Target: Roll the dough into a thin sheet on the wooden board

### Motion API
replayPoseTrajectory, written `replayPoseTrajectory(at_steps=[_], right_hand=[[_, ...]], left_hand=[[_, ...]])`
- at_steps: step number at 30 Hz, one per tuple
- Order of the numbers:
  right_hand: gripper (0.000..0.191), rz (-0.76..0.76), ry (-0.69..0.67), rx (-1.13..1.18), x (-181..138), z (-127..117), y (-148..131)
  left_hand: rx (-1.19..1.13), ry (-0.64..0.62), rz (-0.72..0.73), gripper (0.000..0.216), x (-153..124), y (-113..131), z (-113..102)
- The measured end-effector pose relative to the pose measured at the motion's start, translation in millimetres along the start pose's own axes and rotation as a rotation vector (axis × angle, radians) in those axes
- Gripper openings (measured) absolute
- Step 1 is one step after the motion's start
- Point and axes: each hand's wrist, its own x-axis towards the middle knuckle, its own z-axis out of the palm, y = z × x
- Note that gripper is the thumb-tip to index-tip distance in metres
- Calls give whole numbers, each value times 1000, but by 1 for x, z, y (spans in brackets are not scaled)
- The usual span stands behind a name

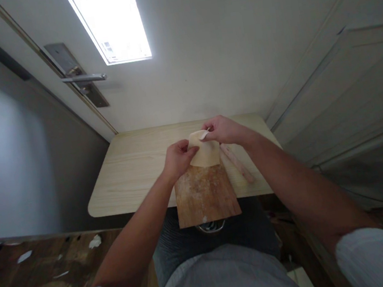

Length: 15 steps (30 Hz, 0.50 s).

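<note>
A thin, pale sheet of dough (207,154) hangs between my two hands over the far end of a wooden cutting board (204,194). My left hand (178,158) pinches its left edge between thumb and fingers. At the upper right, my right hand (223,129) grips the edge, where the dough curls over. White, floury smears mark the board, whose near end juts past the table edge above my lap. Beside the board on the right lies a wooden rolling pin (237,164), its far end close under my right hand.
The light wood table (127,171) stands against a white door with a window (113,21) and a metal lever handle (84,77). A grey panel (2,141) rises at left, a pale wall at right. White scraps (94,241) lie on the brown floor.
</note>
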Motion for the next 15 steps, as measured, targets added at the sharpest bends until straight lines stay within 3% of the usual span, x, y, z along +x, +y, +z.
replayPoseTrajectory(at_steps=[15], right_hand=[[9, -8, 4, 19, 2, -7, -1]], left_hand=[[-11, 0, 33, 23, 7, 7, 0]])
